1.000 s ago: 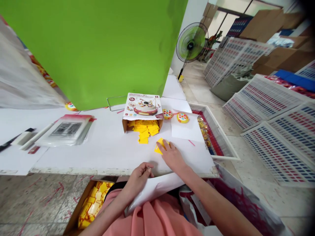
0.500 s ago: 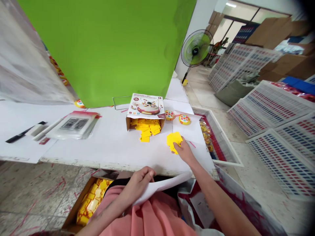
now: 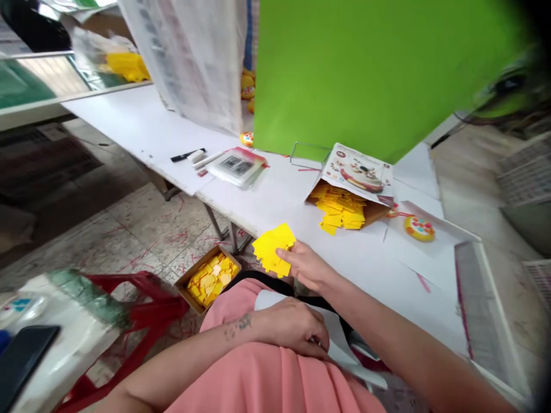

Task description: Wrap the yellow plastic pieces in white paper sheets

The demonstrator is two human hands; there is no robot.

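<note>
My right hand (image 3: 307, 265) pinches a fanned bunch of thin yellow cards (image 3: 273, 249) with notched edges, thumb on top, above the table's front edge. Low over my lap, my left hand (image 3: 301, 330) is closed with its fingers curled under, against a white sheet (image 3: 340, 330); the fingertips are mostly hidden. On the table a printed carton (image 3: 361, 169) lies on its side, its open end towards me. More yellow cards (image 3: 340, 209) spill out of it. A cardboard box (image 3: 236, 265) full of yellow pieces stands on the floor, left of my lap.
A green panel (image 3: 365, 74) rises behind the carton. Plastic bags with a label (image 3: 236, 166) and a black marker (image 3: 188, 155) lie further left. A dotted yellow toy (image 3: 418, 228) sits at right, near a white crate (image 3: 495, 310). A red stool (image 3: 150, 304) stands lower left.
My right hand has carried the yellow cards left and towards me, off the tabletop. My left hand has drawn in against my body. The view has turned left.
</note>
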